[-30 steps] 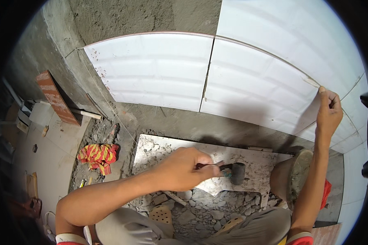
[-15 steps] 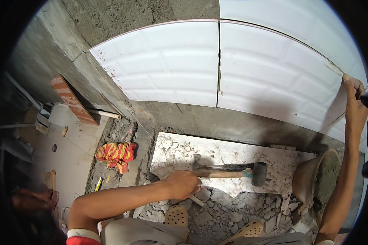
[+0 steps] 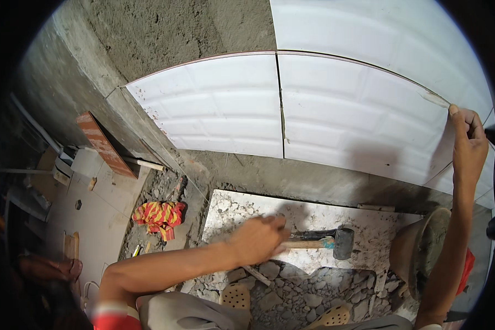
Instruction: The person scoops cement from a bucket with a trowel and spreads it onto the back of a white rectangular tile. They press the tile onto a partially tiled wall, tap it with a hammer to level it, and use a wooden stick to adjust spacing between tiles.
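Observation:
My left hand (image 3: 258,240), fingers bent and partly hidden, is over the near end of two tools on a dirty white board (image 3: 247,212). One is a mallet with a black head (image 3: 344,243) and wooden handle; beside it lies a dark-handled hammer (image 3: 313,234). Whether the hand grips either is unclear. On the right, my right hand (image 3: 469,135) is raised against the wall, thumb and finger pinched at the joint along the top of a white wall tile (image 3: 363,104). What sits in that pinch is too small to name. Another white tile (image 3: 214,107) adjoins on the left.
A bucket of grey mortar (image 3: 404,247) stands below my right forearm. Broken rubble (image 3: 313,300) covers the ground around my shoes. To the left lie a red-and-yellow cloth (image 3: 158,215) and a leaning brown tile (image 3: 105,144). Bare mortar (image 3: 187,33) shows above the tiles.
My left hand has moved up and forward over the tool handles. My right hand keeps its pinch at the tile joint. The whole view has shifted slightly; the mallet stays on the board.

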Demonstrator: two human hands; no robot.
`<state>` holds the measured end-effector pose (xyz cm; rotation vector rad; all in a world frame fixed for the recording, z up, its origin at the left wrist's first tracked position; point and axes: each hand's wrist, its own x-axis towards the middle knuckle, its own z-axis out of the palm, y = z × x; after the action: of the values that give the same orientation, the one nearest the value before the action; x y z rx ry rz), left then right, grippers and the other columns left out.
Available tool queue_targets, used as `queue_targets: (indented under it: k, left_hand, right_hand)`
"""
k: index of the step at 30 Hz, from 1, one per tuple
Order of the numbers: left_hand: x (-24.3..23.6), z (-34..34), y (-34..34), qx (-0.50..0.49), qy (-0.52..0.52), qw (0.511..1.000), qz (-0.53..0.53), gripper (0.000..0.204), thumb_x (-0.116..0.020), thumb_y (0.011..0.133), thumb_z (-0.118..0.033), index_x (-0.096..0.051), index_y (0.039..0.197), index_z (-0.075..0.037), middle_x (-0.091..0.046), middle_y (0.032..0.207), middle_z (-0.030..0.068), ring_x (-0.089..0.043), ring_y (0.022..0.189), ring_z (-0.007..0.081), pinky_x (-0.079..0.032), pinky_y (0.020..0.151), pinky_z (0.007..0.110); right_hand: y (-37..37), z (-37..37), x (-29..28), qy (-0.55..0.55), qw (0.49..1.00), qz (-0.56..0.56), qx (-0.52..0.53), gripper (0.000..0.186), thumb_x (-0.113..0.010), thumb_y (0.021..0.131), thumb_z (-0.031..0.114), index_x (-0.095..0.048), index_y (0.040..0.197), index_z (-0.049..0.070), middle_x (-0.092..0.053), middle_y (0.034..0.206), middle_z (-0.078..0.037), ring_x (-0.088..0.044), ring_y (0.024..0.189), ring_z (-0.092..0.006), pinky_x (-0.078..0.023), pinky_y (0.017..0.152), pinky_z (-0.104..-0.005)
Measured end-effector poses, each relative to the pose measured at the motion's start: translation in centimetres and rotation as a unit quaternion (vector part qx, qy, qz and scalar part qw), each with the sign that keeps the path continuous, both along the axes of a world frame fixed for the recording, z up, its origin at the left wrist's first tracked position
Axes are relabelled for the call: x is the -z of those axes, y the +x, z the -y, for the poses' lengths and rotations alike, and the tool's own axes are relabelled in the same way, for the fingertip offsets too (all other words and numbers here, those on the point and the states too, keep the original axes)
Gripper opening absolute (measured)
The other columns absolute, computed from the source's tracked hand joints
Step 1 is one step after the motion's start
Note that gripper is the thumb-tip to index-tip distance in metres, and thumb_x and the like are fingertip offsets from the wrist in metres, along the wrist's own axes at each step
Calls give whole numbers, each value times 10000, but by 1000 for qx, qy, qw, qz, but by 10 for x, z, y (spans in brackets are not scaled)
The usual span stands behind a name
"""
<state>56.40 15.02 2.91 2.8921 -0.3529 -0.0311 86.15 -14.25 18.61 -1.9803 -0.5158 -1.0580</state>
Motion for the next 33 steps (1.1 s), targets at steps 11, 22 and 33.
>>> queue_targets:
  k: [11, 22, 33]
  left_hand:
    - [-54, -5, 35, -14, -43, 997, 57, 184, -661, 961, -218, -750, 1034, -74, -681, 879, 89, -691, 864, 298, -590, 716, 421]
    - [31, 15, 22, 30, 8, 999, -45, 138, -662, 838, -110, -767, 858, -24, -742, 962, 167, -746, 859, 332, -599, 720, 430]
    - [-2, -15, 13, -60, -121, 990, -32, 300, -711, 901, -187, -629, 1149, -39, -616, 1079, 141, -685, 912, 340, -606, 808, 453]
  right_hand:
    - [-7, -2, -2, 3, 1000, -20, 22, 323, -730, 963, 328, -669, 862, 27, -453, 710, 64, -373, 688, -58, -333, 647, -215]
    - [10, 6, 7, 9, 1000, 14, 6, 304, -699, 994, 313, -659, 917, 22, -522, 777, 44, -425, 726, -59, -374, 691, -202]
    - [25, 15, 18, 33, 999, 28, -8, 330, -689, 1006, 334, -659, 948, 10, -563, 845, 20, -489, 812, -78, -396, 799, -196]
